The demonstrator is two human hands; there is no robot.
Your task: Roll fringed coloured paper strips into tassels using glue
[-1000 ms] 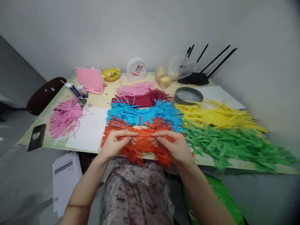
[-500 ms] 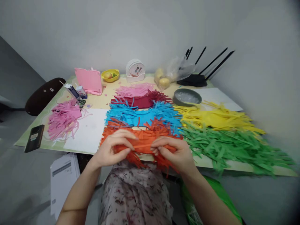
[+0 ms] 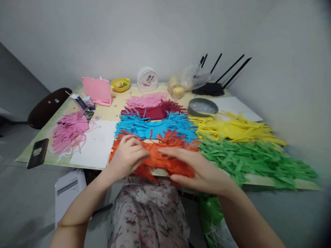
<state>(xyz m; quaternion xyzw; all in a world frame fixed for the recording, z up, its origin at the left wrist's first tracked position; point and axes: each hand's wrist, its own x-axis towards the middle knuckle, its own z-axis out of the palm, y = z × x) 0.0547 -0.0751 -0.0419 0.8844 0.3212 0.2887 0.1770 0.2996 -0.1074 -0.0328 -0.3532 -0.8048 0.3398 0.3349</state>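
Note:
Both my hands are on a bundle of orange fringed paper [image 3: 160, 160] at the near edge of the table [image 3: 28, 155]. My left hand [image 3: 128, 156] is curled on its left end, fingers closed over the strips. My right hand [image 3: 199, 170] grips the right end, fingers stretched leftward along the top and thumb below. More orange fringe lies under the bundle. Behind it lie blue fringed paper [image 3: 155, 125], dark red fringed paper [image 3: 155, 111] and pink fringed paper [image 3: 147, 100].
Yellow fringe [image 3: 232, 127] and green fringe [image 3: 253, 160] cover the right side. A pink fringe heap [image 3: 68, 131], white sheet [image 3: 94, 144] and phone [image 3: 37, 153] lie left. A grey bowl [image 3: 203, 106], fruit bag [image 3: 181, 86], router [image 3: 212, 88], yellow bowl [image 3: 120, 84] and pink stand [image 3: 97, 90] sit behind.
My hands lowered the orange bundle toward the table edge. My right hand's fingers stretched out leftward over it, and my left hand shifted a little right.

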